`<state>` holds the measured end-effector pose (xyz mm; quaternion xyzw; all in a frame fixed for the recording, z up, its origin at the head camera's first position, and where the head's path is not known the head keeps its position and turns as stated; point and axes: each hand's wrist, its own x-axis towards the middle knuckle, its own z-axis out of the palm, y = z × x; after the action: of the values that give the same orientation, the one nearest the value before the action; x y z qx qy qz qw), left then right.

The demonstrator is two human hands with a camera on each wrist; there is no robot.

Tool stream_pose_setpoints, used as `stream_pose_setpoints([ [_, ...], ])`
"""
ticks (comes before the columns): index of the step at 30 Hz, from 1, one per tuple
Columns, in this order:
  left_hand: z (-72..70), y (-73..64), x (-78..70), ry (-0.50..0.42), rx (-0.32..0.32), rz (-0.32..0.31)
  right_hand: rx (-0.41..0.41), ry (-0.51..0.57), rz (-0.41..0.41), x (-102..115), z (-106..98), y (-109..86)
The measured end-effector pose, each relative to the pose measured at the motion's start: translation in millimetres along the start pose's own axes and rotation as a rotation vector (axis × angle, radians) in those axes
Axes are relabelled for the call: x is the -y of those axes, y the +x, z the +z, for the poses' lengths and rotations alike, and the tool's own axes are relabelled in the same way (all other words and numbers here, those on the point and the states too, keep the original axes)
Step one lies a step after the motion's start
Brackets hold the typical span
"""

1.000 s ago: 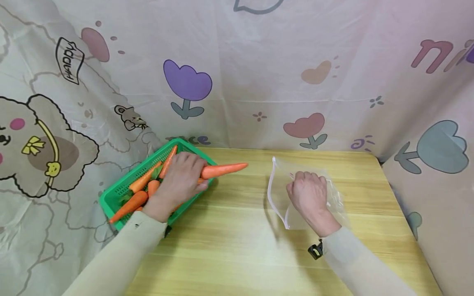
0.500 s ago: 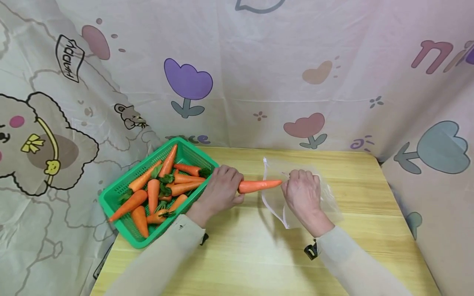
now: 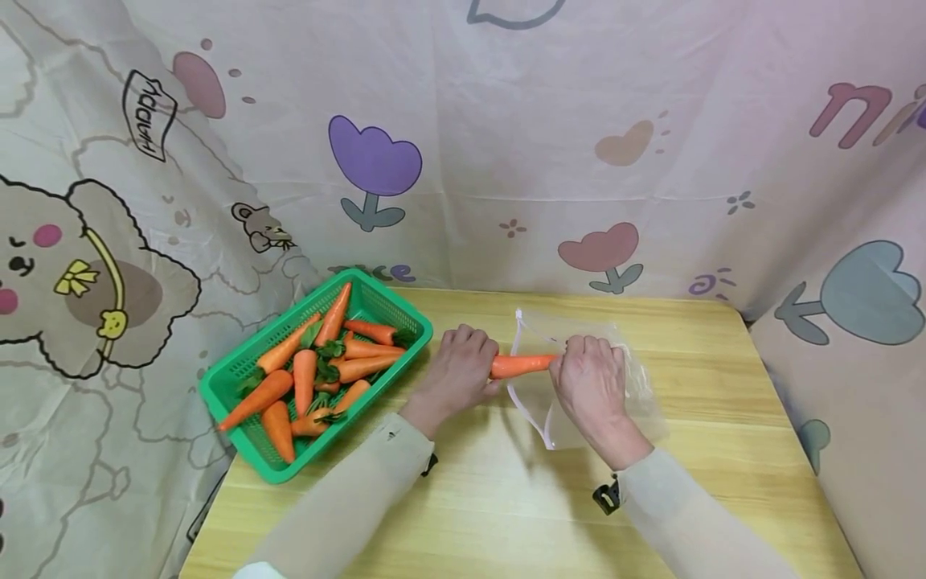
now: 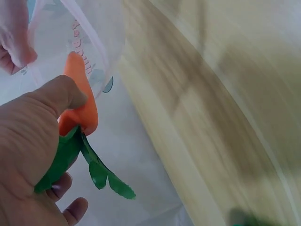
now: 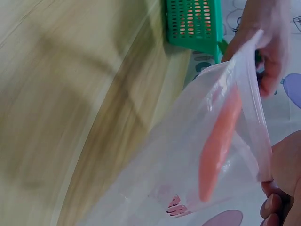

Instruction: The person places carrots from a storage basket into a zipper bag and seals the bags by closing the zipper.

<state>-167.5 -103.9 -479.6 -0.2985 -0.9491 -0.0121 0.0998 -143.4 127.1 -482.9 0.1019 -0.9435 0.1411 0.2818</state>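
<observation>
Your left hand has its fingers wrapped round the carrot, its tip at three o'clock inside the clear bag, while your right hand pinches the bag's edge. If that pinch slackens, the mouth could sag and the leaves might snag the zip strip.

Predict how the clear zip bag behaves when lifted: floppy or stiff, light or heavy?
Probably floppy: the clear zip bag shows creases. Likely light, since the film looks thin enough for the carrot to show through. Its mouth may sag if released, as the right hand grips its edge and no rigid frame is visible.
</observation>
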Motion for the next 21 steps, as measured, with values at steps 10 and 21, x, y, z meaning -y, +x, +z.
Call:
stream_pose_setpoints([
  [10, 11.5, 15.7, -14.4, 0.047, 0.058, -0.031, -0.034, 0.011, -0.044, 3, 3, -6.0],
  [21, 13.0, 17.3, -18.8, 0.046, 0.044, -0.027, -0.020, 0.008, -0.064, 1, 5, -9.5],
])
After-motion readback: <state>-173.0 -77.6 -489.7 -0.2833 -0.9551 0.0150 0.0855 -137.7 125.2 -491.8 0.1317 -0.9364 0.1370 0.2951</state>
